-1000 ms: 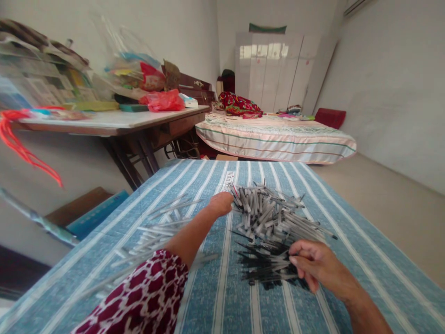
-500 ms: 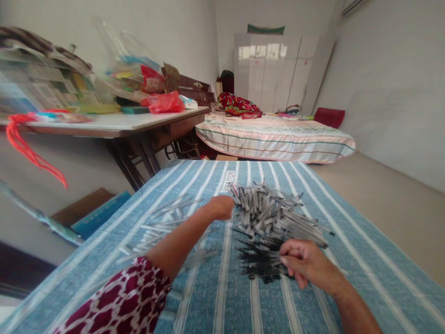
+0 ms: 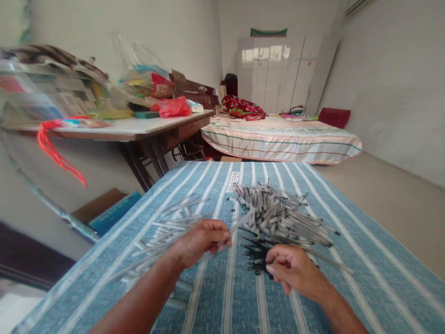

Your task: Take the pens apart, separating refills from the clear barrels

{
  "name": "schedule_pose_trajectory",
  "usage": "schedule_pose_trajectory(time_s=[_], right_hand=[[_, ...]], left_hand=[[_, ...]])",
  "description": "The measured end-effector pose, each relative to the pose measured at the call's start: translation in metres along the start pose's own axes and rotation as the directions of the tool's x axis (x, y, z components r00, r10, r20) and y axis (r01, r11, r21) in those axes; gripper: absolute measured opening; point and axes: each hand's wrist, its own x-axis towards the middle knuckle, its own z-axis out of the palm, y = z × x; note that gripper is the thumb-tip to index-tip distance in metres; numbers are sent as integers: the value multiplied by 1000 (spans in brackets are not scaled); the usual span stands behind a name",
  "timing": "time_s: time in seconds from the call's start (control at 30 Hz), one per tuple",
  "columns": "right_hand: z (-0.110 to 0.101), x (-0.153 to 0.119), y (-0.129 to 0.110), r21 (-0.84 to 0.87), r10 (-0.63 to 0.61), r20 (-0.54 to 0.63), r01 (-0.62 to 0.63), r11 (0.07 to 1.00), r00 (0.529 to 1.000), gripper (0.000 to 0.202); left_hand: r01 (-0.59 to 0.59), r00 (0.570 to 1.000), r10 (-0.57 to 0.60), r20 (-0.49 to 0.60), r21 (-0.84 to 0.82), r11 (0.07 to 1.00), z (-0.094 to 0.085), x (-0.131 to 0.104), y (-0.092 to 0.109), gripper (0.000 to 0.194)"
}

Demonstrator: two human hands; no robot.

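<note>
My left hand [image 3: 208,236] is closed on a pale, translucent pen barrel [image 3: 243,221], which points up and right toward the big pile of grey-white pens [image 3: 274,208]. Fingers pinched, my right hand [image 3: 287,266] is over the right side of a heap of thin black pieces [image 3: 255,254]; what it holds, if anything, is hidden. Beyond my left wrist, clear tubes [image 3: 163,232] lie scattered on the left of the striped blue cloth [image 3: 208,301].
A side table [image 3: 128,130] at the left holds plastic bags and a red bag [image 3: 174,106]; red strings [image 3: 57,150] hang off its edge. A blue box [image 3: 114,211] sits below. Behind the cloth-covered table stands a bed [image 3: 278,139].
My left hand has drawn back from the pile's left edge toward me, and a pen barrel now shows in its fingers. My right hand has shifted slightly left and down over the black pieces.
</note>
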Motion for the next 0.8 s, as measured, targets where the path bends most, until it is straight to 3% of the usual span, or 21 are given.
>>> schedule_pose_trajectory(time_s=[0.03, 0.1, 0.2, 0.33, 0.5, 0.8], right_hand=[[3, 0, -1, 9, -18, -9, 18, 1000, 1000, 16], [8, 0, -2, 31, -56, -32, 57, 998, 998, 19], [13, 0, -2, 95, -105, -41, 108, 990, 994, 25], [18, 2, -1, 279, -139, -6, 135, 951, 990, 34], [21, 4, 3, 427, -109, -20, 107, 898, 994, 32], [20, 2, 2, 489, -39, 52, 8, 872, 998, 32]], left_hand=[[-9, 1000, 2, -31, -244, 970, 10, -2, -5, 16], [-35, 998, 2, -59, -559, 829, 33, -1, -12, 13], [-55, 998, 8, -66, -760, 647, 65, 6, -17, 9], [-56, 998, 10, -60, -834, 549, 92, 16, -20, 7], [-36, 999, 23, -29, -853, 520, 106, 20, -25, 9], [-87, 996, 58, -66, -817, 570, 87, 22, -26, 11]])
